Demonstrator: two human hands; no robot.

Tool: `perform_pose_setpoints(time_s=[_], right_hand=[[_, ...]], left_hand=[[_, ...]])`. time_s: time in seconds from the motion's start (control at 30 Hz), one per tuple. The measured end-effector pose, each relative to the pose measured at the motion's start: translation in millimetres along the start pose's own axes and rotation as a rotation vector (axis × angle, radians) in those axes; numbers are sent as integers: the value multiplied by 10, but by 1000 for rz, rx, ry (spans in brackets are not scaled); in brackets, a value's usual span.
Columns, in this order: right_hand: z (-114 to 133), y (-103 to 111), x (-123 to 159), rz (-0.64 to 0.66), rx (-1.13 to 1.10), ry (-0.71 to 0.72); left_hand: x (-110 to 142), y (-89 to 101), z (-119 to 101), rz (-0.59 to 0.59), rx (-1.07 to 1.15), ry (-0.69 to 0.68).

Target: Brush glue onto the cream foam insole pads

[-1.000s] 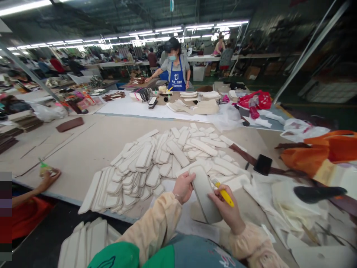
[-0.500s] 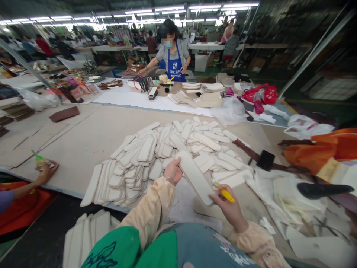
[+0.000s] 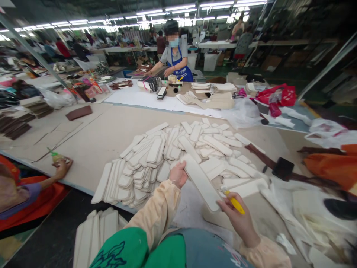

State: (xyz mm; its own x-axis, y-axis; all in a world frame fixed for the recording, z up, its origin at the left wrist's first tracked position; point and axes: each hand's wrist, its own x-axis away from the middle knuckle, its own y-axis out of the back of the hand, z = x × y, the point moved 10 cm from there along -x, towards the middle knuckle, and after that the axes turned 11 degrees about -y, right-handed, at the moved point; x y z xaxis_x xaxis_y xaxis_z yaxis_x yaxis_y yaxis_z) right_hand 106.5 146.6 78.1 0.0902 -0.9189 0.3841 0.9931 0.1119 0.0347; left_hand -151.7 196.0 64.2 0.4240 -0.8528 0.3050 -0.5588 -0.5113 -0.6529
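My left hand (image 3: 178, 174) grips the far end of a long off-white padded strip (image 3: 201, 181), held flat above the table edge. My right hand (image 3: 235, 214) supports the strip's near end and also holds a yellow tool with a white tip (image 3: 233, 201). Just beyond lies a big spread of matching off-white strips (image 3: 178, 152), overlapped in rows on the tan table (image 3: 92, 137).
A black hammer-like block on a brown strap (image 3: 282, 168) lies right of the pile, with orange fabric (image 3: 331, 167) beyond it. More strips are stacked low at my left (image 3: 96, 234). Another person's hand holds a small bottle (image 3: 60, 163) at the left table edge. A person in a blue apron (image 3: 176, 61) works at the far table.
The strip went from held up close in front of me to lowered flat and pointed toward the pile. My view shifted slightly left and down.
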Motion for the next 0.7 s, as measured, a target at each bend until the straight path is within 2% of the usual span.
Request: perform_pose_setpoints(time_s=[0.17, 0.27, 0.37, 0.47, 0.57, 0.7], right_hand=[[-75, 23, -73, -39, 18, -31], [-96, 18, -106, -56, 32, -29], [-164, 2, -143, -71, 53, -59], [-228, -61, -153, -75, 76, -88], [-254, -184, -117, -53, 61, -113], [-217, -311, -63, -13, 39, -123]], left_hand=[[63, -108, -11, 101, 32, -8], [262, -146, 167, 184, 3, 79], [492, -70, 397, 209, -93, 166], [609, 45, 504, 190, -159, 202], [555, 165, 412, 168, -204, 177], [274, 369, 23, 145, -284, 86]])
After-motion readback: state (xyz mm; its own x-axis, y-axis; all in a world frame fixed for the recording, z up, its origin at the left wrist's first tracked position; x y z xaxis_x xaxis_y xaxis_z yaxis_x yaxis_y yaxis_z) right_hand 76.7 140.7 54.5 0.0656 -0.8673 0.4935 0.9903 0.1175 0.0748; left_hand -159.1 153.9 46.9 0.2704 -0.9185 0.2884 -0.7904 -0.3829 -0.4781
